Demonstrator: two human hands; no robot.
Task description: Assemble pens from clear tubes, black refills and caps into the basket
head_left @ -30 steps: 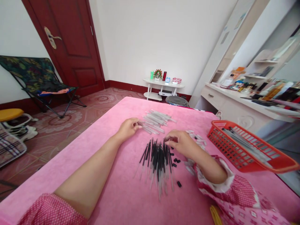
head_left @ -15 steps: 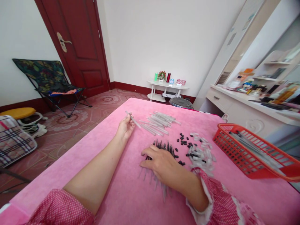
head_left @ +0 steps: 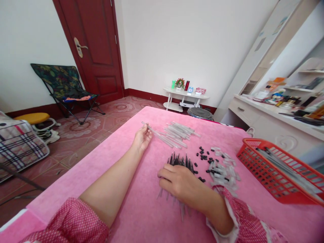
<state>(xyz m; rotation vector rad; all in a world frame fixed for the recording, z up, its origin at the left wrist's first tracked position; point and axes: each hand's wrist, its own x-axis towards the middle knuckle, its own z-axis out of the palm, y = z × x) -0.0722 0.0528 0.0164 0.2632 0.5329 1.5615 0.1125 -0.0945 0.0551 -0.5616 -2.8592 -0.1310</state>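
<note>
My left hand point(head_left: 143, 137) rests at the left part of the pink table, fingers closed round a clear pen barrel point(head_left: 154, 130) that points down to the right. Beside it lies a pile of clear pen barrels point(head_left: 181, 131). My right hand point(head_left: 180, 181) is over a bunch of pen refills point(head_left: 177, 160) with black tips pointing away from me. Its fingers are bent together among them; whatever is between the fingertips is hidden. To its right are small black plugs point(head_left: 203, 157) and a heap of clear pen caps point(head_left: 229, 165).
A red plastic basket point(head_left: 265, 180) with long grey, tube-like pieces stands at the table's right side. Beyond are a cluttered white dresser point(head_left: 273, 123) and a low white shelf point(head_left: 174, 107). A folding chair point(head_left: 63, 81) is on the left by the red door point(head_left: 97, 50).
The view has shifted, so everything appears slightly further right. My right hand's fingers have drawn closer together over the refills. My left hand still holds the barrel.
</note>
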